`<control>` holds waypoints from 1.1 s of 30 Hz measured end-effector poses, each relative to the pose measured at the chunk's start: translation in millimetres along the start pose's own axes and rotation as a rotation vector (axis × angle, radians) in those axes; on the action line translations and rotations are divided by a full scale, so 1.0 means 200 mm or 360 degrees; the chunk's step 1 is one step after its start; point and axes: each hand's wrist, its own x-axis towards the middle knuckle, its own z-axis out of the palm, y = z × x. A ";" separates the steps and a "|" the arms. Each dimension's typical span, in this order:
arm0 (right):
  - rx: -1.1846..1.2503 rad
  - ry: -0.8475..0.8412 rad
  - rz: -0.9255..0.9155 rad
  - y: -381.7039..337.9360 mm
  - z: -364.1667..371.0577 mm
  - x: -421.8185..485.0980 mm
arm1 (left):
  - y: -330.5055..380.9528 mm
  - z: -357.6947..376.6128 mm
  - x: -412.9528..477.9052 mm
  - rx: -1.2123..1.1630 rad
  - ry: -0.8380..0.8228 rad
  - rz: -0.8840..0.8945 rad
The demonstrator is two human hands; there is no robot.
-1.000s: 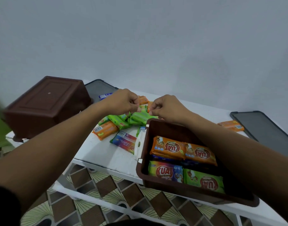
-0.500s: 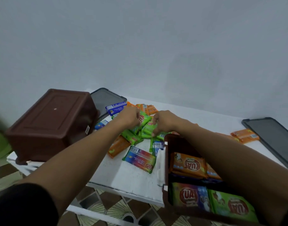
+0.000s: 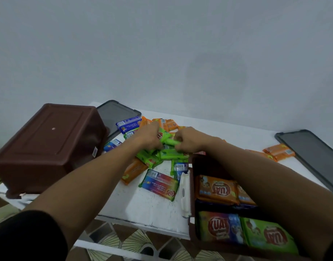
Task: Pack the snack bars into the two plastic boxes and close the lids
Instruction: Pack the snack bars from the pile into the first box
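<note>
A pile of green, orange and blue snack bars (image 3: 154, 161) lies in the middle of the white table (image 3: 143, 204). My left hand (image 3: 148, 137) and my right hand (image 3: 188, 139) are both closed on green snack bars (image 3: 168, 141) on top of the pile, one at each end. An open brown box (image 3: 193, 185) at the front right holds orange, blue and green bars; my right forearm crosses over it. A second brown box (image 3: 48, 144) stands upside down at the left. One multicoloured bar (image 3: 160, 184) lies apart near the open box.
Two dark grey lids lie flat: one lid (image 3: 114, 115) behind the upturned box, another lid (image 3: 316, 157) at the right edge. Two orange bars (image 3: 278, 151) lie next to the right lid. A white clip (image 3: 184, 193) hangs on the open box's left wall. Patterned tiled floor lies below.
My view has shifted to the right and closer over the table. Both hands went from the far bars down onto the green bars of the pile and closed on them.
</note>
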 end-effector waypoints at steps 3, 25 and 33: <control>0.0205 0.0159 0.0035 0.06 -0.02 -0.03 | -0.01 -0.03 -0.03 -0.0248 0.0012 -0.0032; 0.0343 0.0263 -0.0014 0.54 -0.31 -1.11 | 0.75 -0.09 -0.62 -0.0097 -0.0173 0.0483; 0.0139 0.0137 -0.0073 0.60 -0.13 -1.34 | 0.88 0.07 -0.73 0.0226 -0.0391 0.0686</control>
